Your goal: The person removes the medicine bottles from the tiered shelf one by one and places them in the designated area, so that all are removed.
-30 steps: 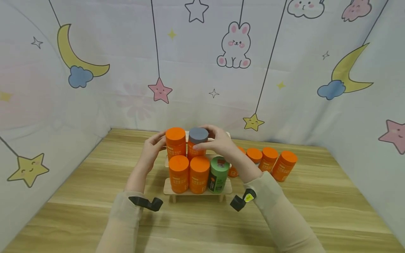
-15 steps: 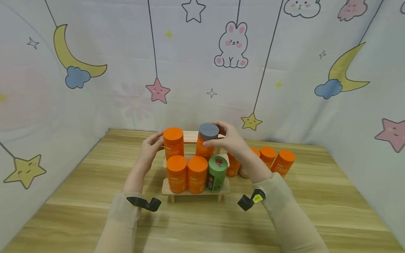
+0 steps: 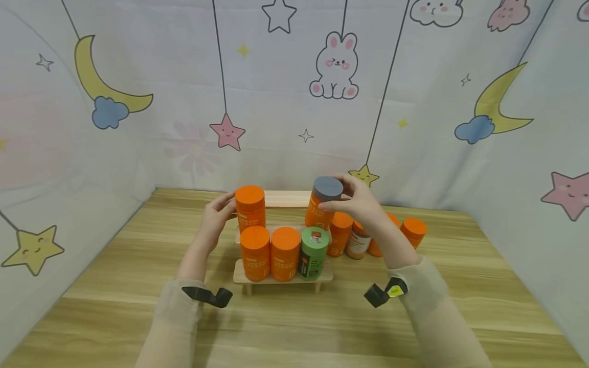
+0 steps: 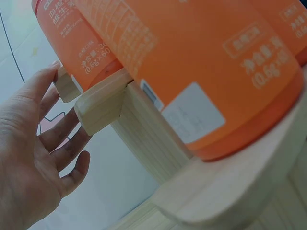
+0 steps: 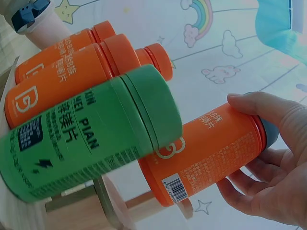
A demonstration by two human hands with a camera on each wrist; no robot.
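In the head view my right hand (image 3: 361,202) grips an orange jar with a grey lid (image 3: 321,204). It is tilted above the right end of a tiered wooden rack (image 3: 329,276), behind the green jar (image 3: 314,255). The right wrist view shows fingers and thumb around the jar near its grey lid. My left hand (image 3: 213,220) is beside an orange-lidded jar (image 3: 250,207) on the middle tier, fingers loosely bent. In the left wrist view its fingertips reach behind the rack's wooden end. Two orange jars, one of them nearest left (image 3: 255,255), share the front tier with the green jar.
Right of the rack, several more jars stand on the wooden table (image 3: 460,286), among them an orange one (image 3: 339,235) and one with a white label (image 3: 358,241). The rack's top tier (image 3: 287,198) shows behind. A printed curtain (image 3: 276,92) hangs at the back.
My right hand has carried the grey-lidded jar rightward, away from the orange-lidded jar beside it, and tilted it. My left hand stays at the rack's left side. The head view has shifted slightly.
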